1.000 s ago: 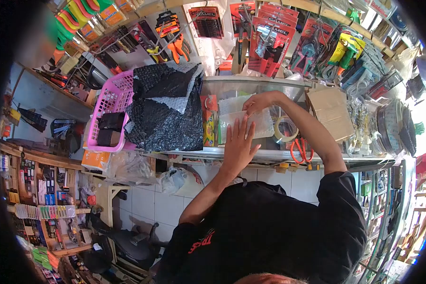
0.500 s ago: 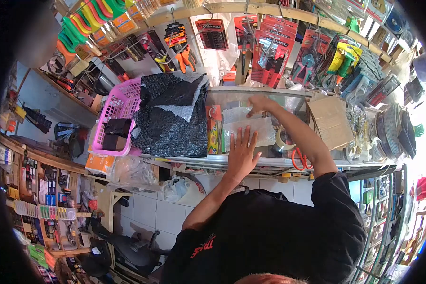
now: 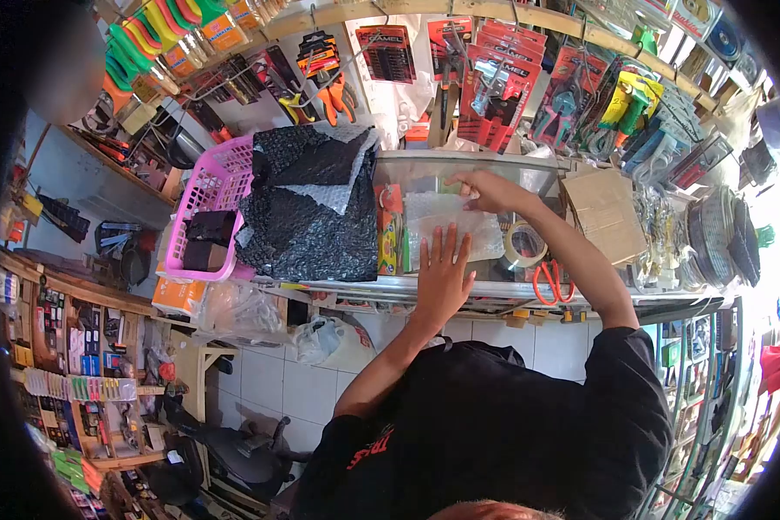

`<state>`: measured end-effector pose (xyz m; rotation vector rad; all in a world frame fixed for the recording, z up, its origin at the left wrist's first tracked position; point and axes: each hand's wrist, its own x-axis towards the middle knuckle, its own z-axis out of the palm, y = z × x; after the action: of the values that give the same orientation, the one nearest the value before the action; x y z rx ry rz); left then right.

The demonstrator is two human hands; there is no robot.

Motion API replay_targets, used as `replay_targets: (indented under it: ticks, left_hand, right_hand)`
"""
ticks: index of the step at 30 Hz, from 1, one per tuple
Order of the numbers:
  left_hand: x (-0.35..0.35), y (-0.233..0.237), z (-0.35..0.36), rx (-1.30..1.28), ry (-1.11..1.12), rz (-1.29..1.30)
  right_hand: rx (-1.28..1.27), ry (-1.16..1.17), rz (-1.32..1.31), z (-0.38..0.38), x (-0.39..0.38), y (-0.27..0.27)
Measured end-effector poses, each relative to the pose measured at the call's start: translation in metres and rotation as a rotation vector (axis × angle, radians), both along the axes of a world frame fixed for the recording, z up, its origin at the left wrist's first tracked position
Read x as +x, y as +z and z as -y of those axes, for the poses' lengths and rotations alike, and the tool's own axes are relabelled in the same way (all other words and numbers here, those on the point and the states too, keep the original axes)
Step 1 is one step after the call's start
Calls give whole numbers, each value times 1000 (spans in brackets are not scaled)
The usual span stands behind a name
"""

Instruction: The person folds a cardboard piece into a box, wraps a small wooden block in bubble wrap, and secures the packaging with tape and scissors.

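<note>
A sheet of clear bubble wrap (image 3: 426,215) lies on the glass counter in front of me. My left hand (image 3: 444,276) rests flat on its near part, fingers spread. At the sheet's far edge, my right hand (image 3: 492,191) has its fingers curled and the thumb close to the wrap; the exact grip is partly hidden. Right of the sheet are a roll of clear tape (image 3: 509,251) and red-handled scissors (image 3: 536,282). A red, yellow and green package (image 3: 389,236) is on the left.
Black bubble wrap (image 3: 312,230) covers the counter's left part, beside a pink basket (image 3: 179,232) with dark boxes in it. Flattened cardboard (image 3: 605,212) lies on the right. Packaged tools (image 3: 499,87) hang along the far side. The counter's metal edge (image 3: 425,290) runs nearest me.
My right hand has shifted slightly right and its fingers have drawn together at the bubble wrap's far edge. My left hand stays flat on the sheet. The view has shifted slightly.
</note>
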<state>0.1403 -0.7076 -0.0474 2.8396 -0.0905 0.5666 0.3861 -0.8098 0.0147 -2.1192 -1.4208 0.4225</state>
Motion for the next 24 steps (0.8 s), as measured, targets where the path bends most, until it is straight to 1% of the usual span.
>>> replay_targets:
  ticks: [2, 4, 5, 8, 11, 14, 17, 19, 22, 24]
  left_hand:
    - [-1, 0, 1, 30, 6, -11]
    - [-2, -1, 1, 87, 18, -34]
    - [-3, 0, 1, 74, 15, -30]
    - [-3, 5, -2, 33, -12, -4]
    - [-3, 8, -11, -32, -63, 25]
    - [3, 11, -25, -119, -105, 30]
    - [17, 33, -39, -233, -84, 79]
    - [35, 47, -57, -301, -48, 127]
    - [64, 35, -89, -322, -29, 139]
    - [84, 22, -112, -553, -166, -165]
  right_hand:
    - [31, 48, 142, 7, -6, -5]
    - [62, 69, 72, 15, 3, -24]
    - [79, 77, 35, 18, 6, -35]
    - [57, 80, -133, 22, -12, -16]
    - [44, 39, -137, 32, -28, -11]
    - [160, 26, -139, 38, -26, -34]
    - [90, -62, -80, 38, -35, -27]
    - [107, -84, -135, 37, -38, -23]
    - [151, -115, -222, 38, -38, -27]
    - [158, -156, -284, 39, -38, -28]
